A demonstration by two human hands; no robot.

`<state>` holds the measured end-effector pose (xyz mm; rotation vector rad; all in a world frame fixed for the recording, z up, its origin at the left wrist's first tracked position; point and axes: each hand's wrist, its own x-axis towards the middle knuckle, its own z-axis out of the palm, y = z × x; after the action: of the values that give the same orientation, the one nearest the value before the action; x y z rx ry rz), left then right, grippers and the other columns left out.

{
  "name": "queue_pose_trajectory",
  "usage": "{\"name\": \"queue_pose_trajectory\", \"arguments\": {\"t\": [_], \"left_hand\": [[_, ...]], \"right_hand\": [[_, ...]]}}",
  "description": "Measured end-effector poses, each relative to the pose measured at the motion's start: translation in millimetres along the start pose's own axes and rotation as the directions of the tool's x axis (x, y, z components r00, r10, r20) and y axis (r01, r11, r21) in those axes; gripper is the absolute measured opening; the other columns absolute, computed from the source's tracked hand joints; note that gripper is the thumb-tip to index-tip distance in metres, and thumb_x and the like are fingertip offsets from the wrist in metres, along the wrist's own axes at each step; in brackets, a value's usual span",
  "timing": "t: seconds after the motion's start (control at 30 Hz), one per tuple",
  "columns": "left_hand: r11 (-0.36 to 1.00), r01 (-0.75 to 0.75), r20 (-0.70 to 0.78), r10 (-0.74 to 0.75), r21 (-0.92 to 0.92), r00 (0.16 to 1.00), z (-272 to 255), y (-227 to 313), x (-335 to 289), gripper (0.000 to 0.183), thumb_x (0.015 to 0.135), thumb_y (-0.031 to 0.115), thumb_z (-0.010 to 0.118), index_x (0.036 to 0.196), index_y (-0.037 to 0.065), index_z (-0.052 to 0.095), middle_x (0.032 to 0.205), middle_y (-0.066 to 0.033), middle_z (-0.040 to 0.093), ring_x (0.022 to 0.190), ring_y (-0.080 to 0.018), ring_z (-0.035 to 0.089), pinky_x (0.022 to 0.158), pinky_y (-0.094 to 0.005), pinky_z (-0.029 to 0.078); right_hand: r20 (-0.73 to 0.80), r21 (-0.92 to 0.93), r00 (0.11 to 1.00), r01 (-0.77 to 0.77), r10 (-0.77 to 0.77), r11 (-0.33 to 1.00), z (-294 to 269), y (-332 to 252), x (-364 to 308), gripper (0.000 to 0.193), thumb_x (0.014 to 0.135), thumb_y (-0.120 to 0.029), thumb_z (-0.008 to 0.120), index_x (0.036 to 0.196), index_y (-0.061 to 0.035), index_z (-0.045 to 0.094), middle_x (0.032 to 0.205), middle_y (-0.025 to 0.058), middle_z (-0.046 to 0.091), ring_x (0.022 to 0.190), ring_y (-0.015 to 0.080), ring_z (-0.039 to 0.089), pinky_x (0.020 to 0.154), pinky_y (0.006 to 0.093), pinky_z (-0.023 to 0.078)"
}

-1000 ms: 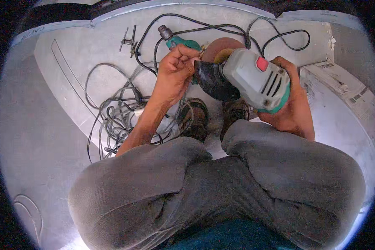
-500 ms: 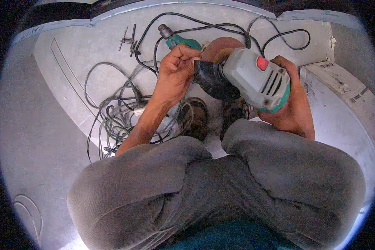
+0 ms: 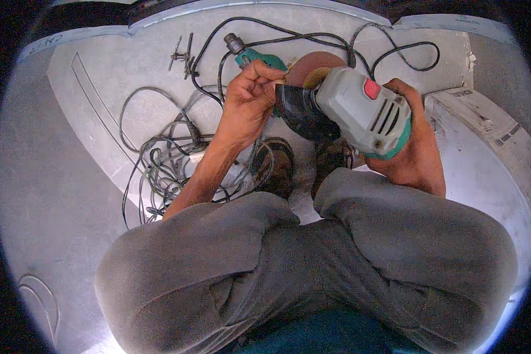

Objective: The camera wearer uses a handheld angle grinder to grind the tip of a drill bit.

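My right hand (image 3: pixel 423 159) is wrapped round the body of a grey and green angle grinder (image 3: pixel 351 97) with a red button. A reddish-brown disc (image 3: pixel 312 64) is on its head, and a black guard (image 3: pixel 304 115) covers the near side. My left hand (image 3: pixel 246 106) is closed in a pinch beside the disc and the guard's left corner. Whatever lies between those fingertips is too small to make out. Just beyond that hand, a green drill (image 3: pixel 262 58) with a metal chuck rests on the pale board, partly hidden.
A small T-shaped metal tool (image 3: pixel 184 57) lies on the pale board (image 3: pixel 100 100) at the far left. Tangled cables (image 3: pixel 159 171) spread left of my feet, and a black cord (image 3: pixel 301 36) loops behind the grinder. A scuffed white carton (image 3: pixel 478 127) stands at the right.
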<state>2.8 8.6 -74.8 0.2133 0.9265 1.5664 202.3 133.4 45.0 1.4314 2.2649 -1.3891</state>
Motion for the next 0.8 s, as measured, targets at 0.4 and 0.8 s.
{"name": "queue_pose_trajectory", "arguments": {"t": [0.4,0.8], "left_hand": [[1.000,-0.010,0.002,0.009,0.029,1.000,-0.3,0.1,-1.6,0.014,0.087,-0.005,0.054,0.100,0.000,0.054,0.093,-0.0057,0.061,0.083,-0.0098,0.058,0.076,-0.0223,0.047],[0.999,0.040,-0.010,-0.040,0.016,0.999,-0.7,-4.5,0.3,0.017,0.087,-0.007,0.052,0.101,0.001,0.054,0.092,-0.0051,0.060,0.083,-0.0097,0.058,0.074,-0.0216,0.046]], "right_hand": [[-0.001,0.093,1.000,-0.024,0.024,0.995,4.2,3.8,-0.6,0.080,0.060,-0.017,0.078,0.126,-0.0160,0.034,0.104,0.0175,0.063,0.099,0.0388,0.060,0.083,0.0418,0.049],[0.014,0.140,0.999,-0.047,0.046,0.989,4.7,9.6,0.0,0.078,0.059,-0.016,0.079,0.124,-0.0167,0.035,0.103,0.0173,0.063,0.099,0.0392,0.060,0.082,0.0420,0.049]]}}
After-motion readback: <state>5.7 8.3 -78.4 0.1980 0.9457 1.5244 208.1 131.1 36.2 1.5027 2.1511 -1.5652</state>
